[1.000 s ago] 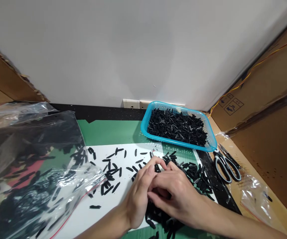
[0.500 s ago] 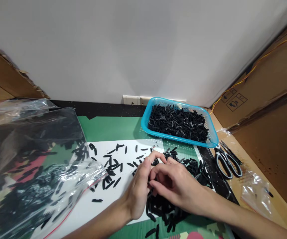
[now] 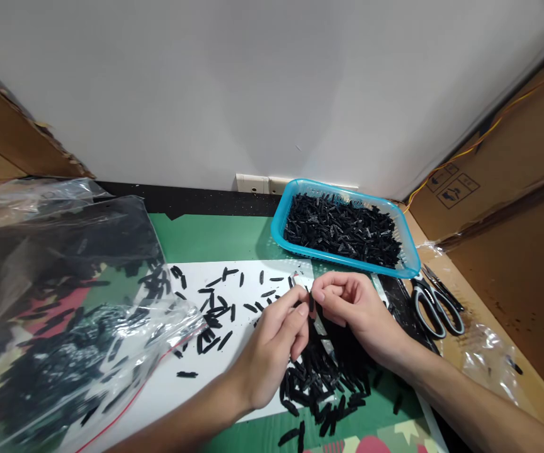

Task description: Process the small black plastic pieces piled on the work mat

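Observation:
My right hand (image 3: 354, 305) has its thumb and fingers closed in a pinch, with a small black strip-like piece (image 3: 312, 300) at the fingertips. Close beside it, my left hand (image 3: 279, 340) is also pinched, its thumb pressed to the index finger; whatever lies between them is hidden. Both hands hover over a heap of similar black strips (image 3: 317, 384), partly covered by my right hand. More loose strips (image 3: 215, 314) lie scattered on the white sheet (image 3: 238, 384) to the left. What kind of part the strips are, I cannot tell.
A blue plastic basket (image 3: 416, 264) full of black pieces stands against the wall. Scissors (image 3: 435, 308) lie at the right, near a small clear bag (image 3: 489, 365). A large clear zip bag (image 3: 64, 352) with black strips covers the left side. Cardboard (image 3: 503, 182) borders the right.
My hands were cupped together over the heap. Now my right hand has lifted and moved slightly right, the fingers have come apart a little, and more of the heap shows.

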`<move>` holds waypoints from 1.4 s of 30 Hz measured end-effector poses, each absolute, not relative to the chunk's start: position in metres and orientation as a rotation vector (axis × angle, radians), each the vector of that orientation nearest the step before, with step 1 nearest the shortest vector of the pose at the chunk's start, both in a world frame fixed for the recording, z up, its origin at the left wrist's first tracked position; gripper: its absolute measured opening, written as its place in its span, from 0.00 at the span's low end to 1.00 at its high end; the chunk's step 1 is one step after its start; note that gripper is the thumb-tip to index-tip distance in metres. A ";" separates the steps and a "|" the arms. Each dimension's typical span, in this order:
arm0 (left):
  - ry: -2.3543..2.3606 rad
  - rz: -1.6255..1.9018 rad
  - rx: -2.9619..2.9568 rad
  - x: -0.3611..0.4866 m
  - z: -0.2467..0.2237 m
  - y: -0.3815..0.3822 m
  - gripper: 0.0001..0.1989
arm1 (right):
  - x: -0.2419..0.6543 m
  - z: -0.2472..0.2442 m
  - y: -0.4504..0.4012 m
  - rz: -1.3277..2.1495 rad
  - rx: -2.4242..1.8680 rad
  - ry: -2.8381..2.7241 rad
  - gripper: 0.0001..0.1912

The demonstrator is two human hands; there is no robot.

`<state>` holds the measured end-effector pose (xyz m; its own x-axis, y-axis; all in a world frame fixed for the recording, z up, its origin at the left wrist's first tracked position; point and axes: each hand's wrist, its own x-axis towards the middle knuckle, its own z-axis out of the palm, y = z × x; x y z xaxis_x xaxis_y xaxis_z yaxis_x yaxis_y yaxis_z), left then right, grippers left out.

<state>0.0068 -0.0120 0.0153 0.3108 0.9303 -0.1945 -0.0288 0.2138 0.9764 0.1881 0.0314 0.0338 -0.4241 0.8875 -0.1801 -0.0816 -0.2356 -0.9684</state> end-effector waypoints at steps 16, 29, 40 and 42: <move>0.940 0.854 1.174 0.007 0.007 -0.012 0.16 | 0.185 0.021 0.030 1.855 -1.003 -1.068 0.21; 0.979 0.860 1.268 0.005 0.010 -0.010 0.21 | 0.200 0.030 0.044 1.596 -0.966 -1.640 0.15; 1.002 0.815 1.312 0.006 0.009 -0.012 0.20 | 0.212 0.038 0.046 0.413 -0.787 -2.166 0.07; 0.993 0.809 1.343 0.007 0.010 -0.011 0.20 | 0.210 0.037 0.044 0.459 -0.780 -2.205 0.06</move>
<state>0.0069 -0.0113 0.0101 0.3897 0.9144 -0.1094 0.0780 0.0856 0.9933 0.2102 0.0442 0.0368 -0.5412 0.6549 0.5275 0.3902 0.7512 -0.5323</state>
